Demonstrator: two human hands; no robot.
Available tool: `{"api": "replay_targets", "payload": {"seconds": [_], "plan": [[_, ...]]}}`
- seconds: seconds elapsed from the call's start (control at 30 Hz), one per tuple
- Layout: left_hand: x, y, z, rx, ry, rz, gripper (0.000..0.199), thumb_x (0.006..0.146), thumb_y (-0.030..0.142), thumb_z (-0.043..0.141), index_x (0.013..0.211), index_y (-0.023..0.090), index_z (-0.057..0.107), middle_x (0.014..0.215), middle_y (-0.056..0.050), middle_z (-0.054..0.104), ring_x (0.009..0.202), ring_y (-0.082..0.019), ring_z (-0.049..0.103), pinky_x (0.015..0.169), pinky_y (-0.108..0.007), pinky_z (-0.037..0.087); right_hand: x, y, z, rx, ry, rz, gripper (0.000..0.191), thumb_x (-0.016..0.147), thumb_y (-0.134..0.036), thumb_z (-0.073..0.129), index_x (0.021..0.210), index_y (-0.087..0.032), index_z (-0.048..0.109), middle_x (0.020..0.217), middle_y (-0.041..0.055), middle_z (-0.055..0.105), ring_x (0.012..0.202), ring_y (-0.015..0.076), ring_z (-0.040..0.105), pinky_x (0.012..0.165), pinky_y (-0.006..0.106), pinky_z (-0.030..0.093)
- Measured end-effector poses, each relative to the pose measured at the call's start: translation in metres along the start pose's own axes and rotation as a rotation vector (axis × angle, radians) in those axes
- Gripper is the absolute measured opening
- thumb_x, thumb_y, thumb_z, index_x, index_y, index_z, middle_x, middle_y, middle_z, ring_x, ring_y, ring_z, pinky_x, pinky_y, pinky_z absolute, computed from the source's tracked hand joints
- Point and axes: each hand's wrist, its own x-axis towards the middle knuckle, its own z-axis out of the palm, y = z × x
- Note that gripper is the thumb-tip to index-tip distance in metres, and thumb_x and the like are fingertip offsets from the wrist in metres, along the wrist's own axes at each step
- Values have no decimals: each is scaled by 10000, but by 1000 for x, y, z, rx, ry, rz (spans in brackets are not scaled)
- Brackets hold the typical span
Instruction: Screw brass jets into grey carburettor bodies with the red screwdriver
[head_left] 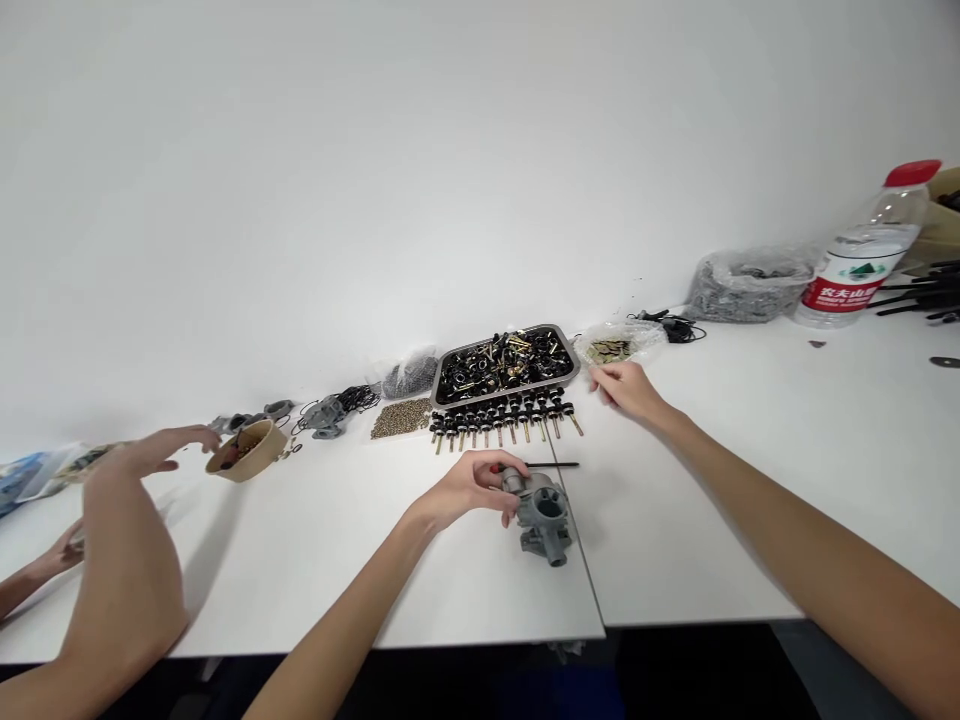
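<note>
My left hand (466,487) rests on a grey metal carburetor body (545,517) that stands on the white table (675,540), fingers curled around its left side. A thin black rod with a red end (541,465) lies just behind it. My right hand (625,387) reaches forward, fingers apart and holding nothing, close to the right end of a row of black-capped brass screws (502,418) and near a clear bag of small brass parts (616,347).
A metal tray (571,362) of black and brass parts sits behind the screw row, with a heap of small brass beads (400,419) to its left. Another person's hands (161,447) reach toward a brown paper bowl (251,450). A water bottle (862,262) lies at right.
</note>
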Motion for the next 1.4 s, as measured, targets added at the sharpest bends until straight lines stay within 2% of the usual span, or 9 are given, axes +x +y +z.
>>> {"api": "replay_targets", "payload": {"seconds": [0.23,0.4,0.5,0.6,0.83,0.93,1.07,1.2,1.4], "plan": [[-8,4,-20,64,15,12,480,667,243,828,1100,153,640,860,-70,677,737,-146,648,708,-279,553,-3,-19,-3,-220,-319,11,350,781,-510,656,906,-190,722,798,53,690,636,160,591,587,268,418],[8,27,-41,221,410,309,254,827,353,669,975,148,662,709,-56,672,625,-130,631,623,-241,517,-6,-27,2,-398,-412,11,371,788,-536,643,1004,-240,703,943,41,681,807,196,601,701,292,435],[24,20,-51,43,585,477,193,817,325,662,890,147,646,705,-34,654,539,-121,613,566,-248,502,-6,-28,4,-403,-421,-3,386,781,-523,649,1030,-230,692,967,46,665,797,191,585,695,294,433],[33,3,-58,-110,648,509,174,766,288,695,832,138,635,756,-23,637,473,-119,598,483,-246,461,-7,-28,6,-450,-411,-31,351,778,-486,652,1002,-219,694,973,54,650,800,195,575,685,297,429],[30,-8,-60,-256,631,442,131,729,235,682,747,121,620,684,-16,602,412,-124,567,411,-238,402,-9,-38,1,-473,-453,-1,231,806,-379,622,906,-177,675,817,51,638,705,179,563,620,295,425],[27,-1,-56,-252,604,472,138,747,243,683,773,125,615,689,-14,591,417,-116,557,401,-233,385,-15,-55,6,-363,-351,-55,258,813,-420,650,906,-181,677,749,26,599,673,166,533,614,300,420],[19,8,-47,-191,542,530,214,781,275,700,943,157,626,753,-3,583,452,-60,507,411,-196,355,-34,-82,40,5,-162,-65,338,796,-472,704,951,-175,666,702,4,578,586,131,502,561,290,409],[12,14,-30,-46,390,496,333,776,315,730,1076,192,655,890,-43,613,659,-90,577,530,-192,471,-60,-99,80,273,-190,9,324,794,-452,727,986,-195,677,657,-13,575,524,111,491,490,265,398],[11,14,-7,-22,249,498,377,727,268,780,1083,191,685,1010,-103,674,710,-130,613,577,-232,515,-76,-105,93,334,-162,-7,258,756,-412,767,904,-210,699,672,-14,574,530,112,497,507,279,443]]}}
